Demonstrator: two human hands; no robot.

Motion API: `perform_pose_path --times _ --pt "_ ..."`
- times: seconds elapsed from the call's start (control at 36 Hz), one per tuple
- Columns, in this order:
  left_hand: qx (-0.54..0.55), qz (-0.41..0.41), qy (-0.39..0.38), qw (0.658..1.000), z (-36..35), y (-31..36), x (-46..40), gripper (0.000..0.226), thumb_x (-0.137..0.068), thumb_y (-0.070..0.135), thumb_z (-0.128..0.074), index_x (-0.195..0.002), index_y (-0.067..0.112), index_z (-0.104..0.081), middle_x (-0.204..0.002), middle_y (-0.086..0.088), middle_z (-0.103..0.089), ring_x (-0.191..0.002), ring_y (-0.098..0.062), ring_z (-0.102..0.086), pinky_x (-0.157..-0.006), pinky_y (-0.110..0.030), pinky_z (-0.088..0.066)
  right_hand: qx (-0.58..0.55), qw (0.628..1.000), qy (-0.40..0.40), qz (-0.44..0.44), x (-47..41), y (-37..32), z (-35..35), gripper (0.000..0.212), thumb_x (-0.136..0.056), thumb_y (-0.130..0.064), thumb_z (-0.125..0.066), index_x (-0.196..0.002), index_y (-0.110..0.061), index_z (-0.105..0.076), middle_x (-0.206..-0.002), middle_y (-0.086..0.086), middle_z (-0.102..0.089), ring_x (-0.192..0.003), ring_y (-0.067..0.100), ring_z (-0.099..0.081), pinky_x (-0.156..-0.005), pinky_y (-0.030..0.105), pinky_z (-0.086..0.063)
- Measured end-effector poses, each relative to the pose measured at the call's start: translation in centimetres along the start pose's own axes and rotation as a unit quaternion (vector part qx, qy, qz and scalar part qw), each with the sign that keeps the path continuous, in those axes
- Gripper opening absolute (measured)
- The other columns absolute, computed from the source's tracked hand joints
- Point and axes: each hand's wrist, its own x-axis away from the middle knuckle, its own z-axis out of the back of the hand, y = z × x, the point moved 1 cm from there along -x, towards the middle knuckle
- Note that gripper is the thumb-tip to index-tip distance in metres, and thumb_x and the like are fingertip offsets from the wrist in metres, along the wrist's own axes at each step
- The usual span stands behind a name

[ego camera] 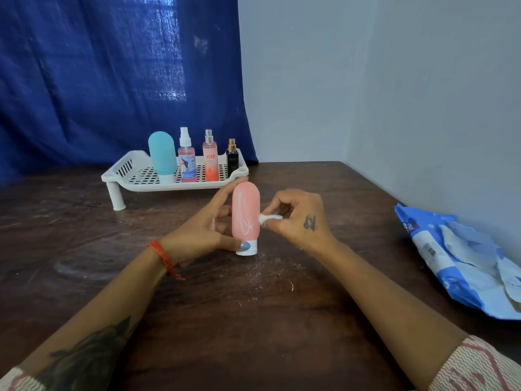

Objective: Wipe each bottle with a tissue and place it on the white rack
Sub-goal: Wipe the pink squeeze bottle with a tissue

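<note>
Pink bottle (pixel 245 214) upright on cap, centre of dark wooden table (pixel 253 320), white streaks on front. Left hand (pixel 201 235) curled round bottle from left, thumb at white cap. Right hand (pixel 300 218) pinches small wad of tissue (pixel 266 219) against bottle's right side. White rack (pixel 135 176) behind, well apart, holding teal bottle (pixel 161 153), two pink spray bottles, small dark bottle (pixel 232 160). Blue wipes pack (pixel 456 263) at right edge.
</note>
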Motion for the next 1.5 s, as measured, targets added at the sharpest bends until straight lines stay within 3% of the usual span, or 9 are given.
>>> perform_pose_path --times 0.14,0.36,0.5,0.69,0.75,0.92,1.08,1.25,1.5 --pt "-0.003 -0.009 -0.004 1.0 0.0 0.1 -0.1 0.101 -0.07 -0.005 -0.076 -0.126 0.06 -0.022 -0.127 0.014 -0.047 -0.114 -0.012 -0.056 -0.088 -0.026 -0.054 0.004 0.99 0.12 0.076 -0.4 -0.8 -0.1 0.014 -0.076 -0.016 -0.076 -0.088 -0.01 -0.072 -0.085 -0.001 -0.07 -0.075 0.007 -0.063 -0.064 0.016 -0.052" --pt "0.007 -0.006 -0.001 1.0 0.0 -0.1 -0.1 0.105 -0.059 0.006 -0.08 -0.13 0.059 -0.024 -0.136 0.006 -0.048 -0.116 -0.018 -0.059 -0.095 -0.038 -0.051 0.007 0.99 0.055 0.128 -0.3 -0.5 -0.2 0.011 -0.071 -0.011 -0.078 -0.082 -0.008 -0.075 -0.078 0.001 -0.068 -0.068 0.004 -0.059 -0.059 0.011 -0.048" --pt "0.009 -0.008 0.004 1.0 -0.1 0.0 -0.1 0.105 -0.068 -0.009 -0.075 -0.131 0.056 -0.022 -0.138 0.006 -0.044 -0.118 -0.017 -0.056 -0.094 -0.035 -0.052 -0.005 0.993 -0.037 0.108 0.1 -0.5 0.0 0.01 -0.066 -0.008 -0.08 -0.076 -0.009 -0.076 -0.074 -0.012 -0.062 -0.063 -0.001 -0.056 -0.058 0.007 -0.042" --pt "0.004 -0.015 -0.004 1.0 0.0 0.1 0.0 0.105 -0.068 -0.007 -0.077 -0.129 0.059 -0.023 -0.136 0.006 -0.045 -0.118 -0.017 -0.056 -0.091 -0.032 -0.053 -0.026 0.99 -0.123 0.069 0.2 -0.7 0.0 0.01 -0.063 -0.002 -0.079 -0.07 -0.008 -0.075 -0.066 -0.021 -0.057 -0.062 -0.003 -0.057 -0.055 0.006 -0.041" --pt "0.007 -0.019 -0.006 1.0 0.0 0.1 0.0 0.105 -0.066 -0.006 -0.078 -0.128 0.059 -0.024 -0.135 0.006 -0.047 -0.116 -0.017 -0.058 -0.09 -0.032 -0.054 -0.026 0.993 -0.096 0.07 0.2 -0.8 0.0 0.008 -0.063 -0.004 -0.078 -0.069 -0.008 -0.075 -0.065 -0.019 -0.058 -0.062 -0.002 -0.057 -0.056 0.007 -0.041" --pt "-0.011 -0.026 -0.003 1.0 -0.1 0.1 -0.1 0.103 -0.068 -0.005 -0.077 -0.126 0.061 -0.024 -0.129 0.004 -0.051 -0.113 -0.015 -0.059 -0.089 -0.03 -0.054 -0.014 0.982 0.14 0.124 -0.5 -1.2 -0.1 0.014 -0.074 -0.014 -0.075 -0.088 -0.01 -0.073 -0.084 0.0 -0.069 -0.074 0.007 -0.062 -0.061 0.014 -0.05" --pt "-0.013 -0.037 -0.003 0.999 -0.2 0.2 0.0 0.101 -0.07 -0.007 -0.075 -0.125 0.06 -0.025 -0.128 0.004 -0.052 -0.113 -0.014 -0.059 -0.089 -0.03 -0.054 0.001 0.985 0.113 0.128 -0.4 -1.0 -0.7 0.019 -0.079 -0.012 -0.071 -0.098 -0.01 -0.072 -0.094 0.003 -0.068 -0.084 0.007 -0.061 -0.067 0.011 -0.051" --pt "-0.011 -0.04 0.005 0.999 -0.3 0.1 -0.1 0.102 -0.068 -0.009 -0.075 -0.128 0.058 -0.026 -0.126 0.002 -0.055 -0.111 -0.015 -0.061 -0.087 -0.03 -0.054 0.009 0.986 0.082 0.145 -0.3 -0.8 -0.5 0.016 -0.074 -0.016 -0.07 -0.088 -0.011 -0.075 -0.085 0.003 -0.069 -0.077 0.008 -0.06 -0.063 0.015 -0.049" --pt "-0.026 -0.044 0.004 0.999 -0.3 0.1 -0.1 0.102 -0.062 0.005 -0.08 -0.13 0.06 -0.027 -0.125 -0.006 -0.055 -0.11 -0.019 -0.061 -0.09 -0.036 -0.054 0.06 0.979 0.138 0.14 -0.6 -1.8 -1.0 0.016 -0.078 -0.017 -0.071 -0.093 -0.009 -0.07 -0.09 0.002 -0.069 -0.08 0.01 -0.061 -0.068 0.021 -0.052"
